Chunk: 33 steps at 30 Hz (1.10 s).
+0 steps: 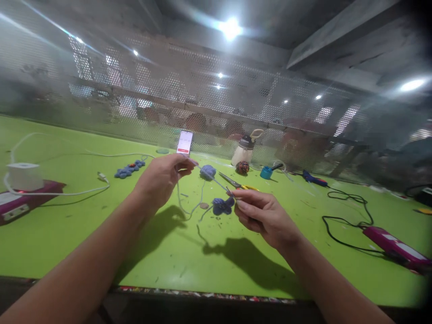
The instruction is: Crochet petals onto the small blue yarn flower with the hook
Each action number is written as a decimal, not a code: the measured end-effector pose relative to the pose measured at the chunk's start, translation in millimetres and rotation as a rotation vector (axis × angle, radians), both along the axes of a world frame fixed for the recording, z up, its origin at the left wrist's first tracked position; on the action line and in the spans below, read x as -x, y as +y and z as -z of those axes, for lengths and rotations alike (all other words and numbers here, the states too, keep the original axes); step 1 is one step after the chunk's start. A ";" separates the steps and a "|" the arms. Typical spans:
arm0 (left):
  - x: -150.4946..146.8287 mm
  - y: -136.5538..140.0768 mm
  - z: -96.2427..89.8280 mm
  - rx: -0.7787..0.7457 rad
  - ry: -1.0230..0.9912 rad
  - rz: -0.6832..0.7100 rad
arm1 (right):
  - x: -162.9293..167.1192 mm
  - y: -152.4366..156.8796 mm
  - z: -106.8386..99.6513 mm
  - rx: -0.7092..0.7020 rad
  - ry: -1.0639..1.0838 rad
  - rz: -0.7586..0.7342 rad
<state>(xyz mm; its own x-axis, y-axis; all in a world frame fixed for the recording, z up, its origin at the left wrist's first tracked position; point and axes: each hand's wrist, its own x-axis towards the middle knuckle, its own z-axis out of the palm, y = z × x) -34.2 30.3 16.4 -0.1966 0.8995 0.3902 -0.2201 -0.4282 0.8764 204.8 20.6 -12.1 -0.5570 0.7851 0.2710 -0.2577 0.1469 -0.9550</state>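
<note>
My left hand [165, 175] is closed on a strand of blue yarn [219, 182], which runs tautly down to the right. My right hand [261, 213] pinches the edge of a small blue-purple crochet piece [222, 206] with rounded lobes, held above the table. A loose yarn tail hangs from that piece, and another strand loops down below my left hand. Behind the hands lies a ball of blue yarn [208, 171]. Scissors [236, 182] with yellow handles rest just beyond my right hand. Whether a hook is in my right fingers cannot be made out.
The green table [182, 270] carries a finished-looking blue crochet strip [130, 169], a phone [184, 142], a bottle [242, 150], a dark multicoloured ball [242, 168] and a blue pot [266, 172]. Power strips [394, 245] with cords lie at both sides. A perforated metal screen [209, 99] stands behind.
</note>
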 end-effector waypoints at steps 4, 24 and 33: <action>5.9 -5.9 -6.2 0.140 -0.173 0.321 | -4.9 4.1 -3.5 0.003 0.014 0.002; -2.7 -12.8 -7.7 0.121 0.624 -0.158 | 3.6 11.5 2.1 0.084 0.081 0.039; -16.4 -26.6 -2.4 0.057 -0.124 0.515 | 10.7 4.7 1.8 0.134 0.131 0.075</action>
